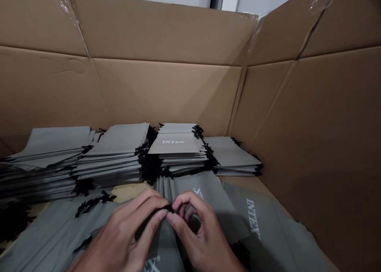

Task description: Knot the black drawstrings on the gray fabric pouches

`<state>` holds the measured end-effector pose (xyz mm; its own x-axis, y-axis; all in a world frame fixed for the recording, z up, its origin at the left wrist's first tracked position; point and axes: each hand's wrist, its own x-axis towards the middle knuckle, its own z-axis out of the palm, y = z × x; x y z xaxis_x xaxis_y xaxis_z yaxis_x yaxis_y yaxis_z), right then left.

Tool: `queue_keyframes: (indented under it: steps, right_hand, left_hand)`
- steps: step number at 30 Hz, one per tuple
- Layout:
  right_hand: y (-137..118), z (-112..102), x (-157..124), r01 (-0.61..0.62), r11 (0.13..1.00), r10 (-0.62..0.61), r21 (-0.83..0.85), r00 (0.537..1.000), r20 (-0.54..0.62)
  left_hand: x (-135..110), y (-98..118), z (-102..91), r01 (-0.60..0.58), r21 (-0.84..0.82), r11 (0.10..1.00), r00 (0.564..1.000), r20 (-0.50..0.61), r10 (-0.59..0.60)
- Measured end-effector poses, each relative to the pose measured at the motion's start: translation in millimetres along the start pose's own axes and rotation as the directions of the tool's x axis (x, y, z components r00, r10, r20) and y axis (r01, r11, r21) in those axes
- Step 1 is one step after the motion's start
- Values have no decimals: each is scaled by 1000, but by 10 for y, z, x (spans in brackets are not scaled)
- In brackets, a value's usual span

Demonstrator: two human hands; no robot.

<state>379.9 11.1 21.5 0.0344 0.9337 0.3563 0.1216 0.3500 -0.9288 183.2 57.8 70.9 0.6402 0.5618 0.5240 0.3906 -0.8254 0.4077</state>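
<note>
My left hand and my right hand meet at the bottom centre inside a big cardboard box. Both pinch the black drawstring of a grey fabric pouch that lies under them. The fingertips of the two hands touch over the cord. A bundle of upright grey pouches with white INTEX lettering stands just behind my fingers.
Several flat stacks of grey pouches with black cords line the far side of the box floor. Loose pouches lie at the right and at the left front. Tall cardboard walls close in on three sides.
</note>
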Motion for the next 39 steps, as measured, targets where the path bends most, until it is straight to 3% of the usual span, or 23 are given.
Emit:
queue_keyframes:
  steps: [5,9,12,17,19,22,25,29,34,39]
  right_hand:
    - [115,120,-22,93,995,-99,-40,976,-194]
    - [173,222,-62,75,991,-105,-113,952,-286]
    - [161,230,-70,32,995,-56,-92,959,-276]
    - [92,148,-36,-81,994,91,69,982,-166]
    - [78,105,-18,-125,985,139,123,984,-113]
    - [99,55,-6,-142,972,152,187,987,-45]
    - [149,29,-13,-119,970,127,213,992,-25]
    - [152,13,-17,-99,975,108,199,994,-32]
    - [-1,11,27,-80,979,93,187,994,-64]
    - [-132,-3,48,24,993,-11,111,993,-120]
  left_hand:
    - [11,-7,22,-28,79,996,996,-83,35]
    - [-33,-24,98,-51,221,974,987,-137,83]
    - [-24,-30,109,-47,187,981,979,-187,83]
    - [65,-32,32,-48,-58,997,975,-219,34]
    - [91,-29,10,-5,-151,989,980,-198,-26]
    - [105,-16,21,169,-287,943,971,-117,-209]
    - [99,0,77,349,-417,839,915,-40,-400]
    - [90,27,149,388,-552,738,852,-91,-515]
    - [90,65,153,234,-453,860,885,-266,-381]
    - [83,43,125,122,-376,918,931,-276,-237]
